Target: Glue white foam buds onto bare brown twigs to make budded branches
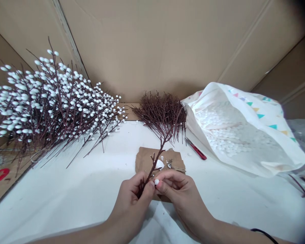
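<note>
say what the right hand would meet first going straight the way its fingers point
Probably the left hand, its thumb beside the white berry; the brown branched twig looks just beyond, though depth is unclear.

I'm counting two hands over one bench (78,200): one left hand (136,198) is gripping one brown twig (156,161), and one right hand (179,191) is pinching one white bead (156,182). One cardboard scrap (143,160) is lying there, with one white patch (159,165) showing on it. Two bunches are resting farther back: one of white-beaded stems (58,98), one of bare twigs (164,108). One bag (260,135) is gaping open, one red-handled tool (199,153) is lying out, and one red loop (5,172) is showing. One black band (265,233) is circling an arm. The bagged beads (226,139) are defeating my count.
</note>
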Tool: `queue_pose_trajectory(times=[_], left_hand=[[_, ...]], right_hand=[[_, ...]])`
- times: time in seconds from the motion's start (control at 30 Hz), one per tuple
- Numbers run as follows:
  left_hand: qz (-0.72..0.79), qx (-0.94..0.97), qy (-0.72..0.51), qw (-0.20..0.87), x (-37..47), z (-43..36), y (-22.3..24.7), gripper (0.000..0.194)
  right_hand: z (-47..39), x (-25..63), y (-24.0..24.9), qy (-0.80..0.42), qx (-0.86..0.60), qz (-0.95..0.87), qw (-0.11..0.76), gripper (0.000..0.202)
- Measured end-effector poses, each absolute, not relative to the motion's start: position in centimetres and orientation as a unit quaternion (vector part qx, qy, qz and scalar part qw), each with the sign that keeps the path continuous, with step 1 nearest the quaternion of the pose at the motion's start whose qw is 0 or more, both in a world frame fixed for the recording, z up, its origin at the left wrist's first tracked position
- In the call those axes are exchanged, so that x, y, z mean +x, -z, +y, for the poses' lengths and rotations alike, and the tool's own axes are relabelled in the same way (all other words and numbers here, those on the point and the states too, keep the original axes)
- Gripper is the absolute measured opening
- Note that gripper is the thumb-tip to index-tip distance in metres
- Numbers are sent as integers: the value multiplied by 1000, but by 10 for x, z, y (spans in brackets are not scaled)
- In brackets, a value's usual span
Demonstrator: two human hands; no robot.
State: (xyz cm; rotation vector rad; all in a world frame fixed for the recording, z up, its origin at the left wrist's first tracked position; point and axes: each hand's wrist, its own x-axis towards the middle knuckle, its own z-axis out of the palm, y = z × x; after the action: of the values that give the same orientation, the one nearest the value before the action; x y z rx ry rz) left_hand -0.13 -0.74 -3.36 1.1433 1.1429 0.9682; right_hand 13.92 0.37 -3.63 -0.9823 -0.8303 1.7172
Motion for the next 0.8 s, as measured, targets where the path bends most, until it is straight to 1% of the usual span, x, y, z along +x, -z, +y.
queue_pose_trajectory(times=[0.23, 0.4, 0.6, 0.8], left_hand=[[488, 479, -411, 602, -2, -7, 32, 33], [483, 461, -408, 623, -3, -6, 29, 28], [495, 502, -403, 583, -5, -5, 30, 29], [486, 535, -390, 571, -6, -5, 28, 31]], right_hand=[[3, 139, 34, -705, -409, -335, 473, 22], [4, 140, 34, -701, -400, -344, 480, 19], [0, 140, 33, -698, -398, -342, 488, 18], [0, 138, 35, -700, -400, -329, 492, 17]])
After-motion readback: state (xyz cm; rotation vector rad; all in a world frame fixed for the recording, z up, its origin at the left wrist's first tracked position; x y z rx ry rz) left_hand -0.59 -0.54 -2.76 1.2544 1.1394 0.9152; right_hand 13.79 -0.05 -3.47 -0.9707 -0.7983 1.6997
